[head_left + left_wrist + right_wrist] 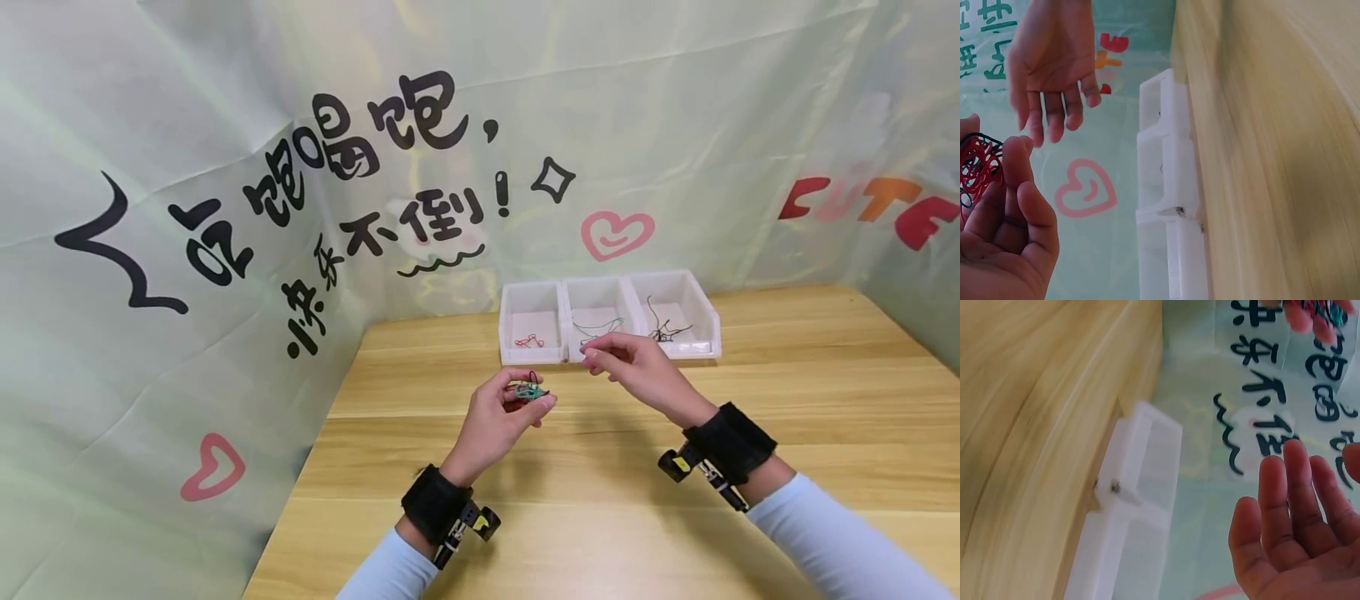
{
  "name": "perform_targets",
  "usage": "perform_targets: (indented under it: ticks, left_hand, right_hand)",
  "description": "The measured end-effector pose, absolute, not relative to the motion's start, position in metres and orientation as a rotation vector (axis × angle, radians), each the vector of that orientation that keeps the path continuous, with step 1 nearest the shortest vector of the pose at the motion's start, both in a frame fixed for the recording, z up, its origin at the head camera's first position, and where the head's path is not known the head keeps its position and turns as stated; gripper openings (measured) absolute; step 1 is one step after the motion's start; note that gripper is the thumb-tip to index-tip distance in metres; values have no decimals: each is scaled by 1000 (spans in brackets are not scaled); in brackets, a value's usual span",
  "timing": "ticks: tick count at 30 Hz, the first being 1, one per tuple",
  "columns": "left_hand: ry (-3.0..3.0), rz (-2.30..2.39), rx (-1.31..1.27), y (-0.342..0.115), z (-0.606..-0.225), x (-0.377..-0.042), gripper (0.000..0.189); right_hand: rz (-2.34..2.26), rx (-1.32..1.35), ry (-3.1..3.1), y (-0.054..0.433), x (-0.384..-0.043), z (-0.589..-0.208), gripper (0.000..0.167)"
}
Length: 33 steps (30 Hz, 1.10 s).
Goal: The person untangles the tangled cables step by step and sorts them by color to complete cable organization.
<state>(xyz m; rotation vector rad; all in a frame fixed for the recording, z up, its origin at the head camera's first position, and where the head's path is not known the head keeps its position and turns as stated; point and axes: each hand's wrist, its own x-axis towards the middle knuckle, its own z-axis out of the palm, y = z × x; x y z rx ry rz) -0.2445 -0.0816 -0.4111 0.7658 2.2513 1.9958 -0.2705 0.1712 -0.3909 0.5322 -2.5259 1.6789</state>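
My left hand point(491, 425) grips a tangled bundle of thin red, green and black wires point(982, 164) between thumb and fingers, above the table. To its right, my right hand point(648, 375) hovers just in front of the middle bin, apart from the bundle. In the right wrist view its fingers point(1297, 506) are loosely bent, with nothing seen between them. Behind both hands, three joined white bins hold loose wires: red wires point(529, 341) in the left bin, green wires point(600, 325) in the middle one, black wires point(663, 333) in the right one. The right hand partly hides the middle bin's front.
The white bins point(534, 293) stand at the back of the wooden table point(600, 533), against a pale fabric wall point(675, 150) with black lettering and hearts. Another fabric wall closes the left side. A small camera is strapped to each wrist.
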Motion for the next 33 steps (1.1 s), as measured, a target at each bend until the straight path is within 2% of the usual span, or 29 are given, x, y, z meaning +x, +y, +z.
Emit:
perform_targets:
  ticks: [7, 17, 29, 33]
  left_hand:
    - [2294, 1977, 815, -80, -410, -245, 34]
    - [2310, 1905, 798, -78, -406, -242, 56]
    - [2340, 1845, 809, -75, -407, -242, 63]
    - [2327, 1844, 821, -75, -407, -242, 58]
  right_hand:
    - [1703, 646, -2514, 156, -263, -390, 29]
    - [1678, 784, -2525, 141, -258, -388, 22]
    - [1644, 904, -2493, 132, -252, -386, 19]
    - [1608, 891, -2456, 131, -251, -388, 15]
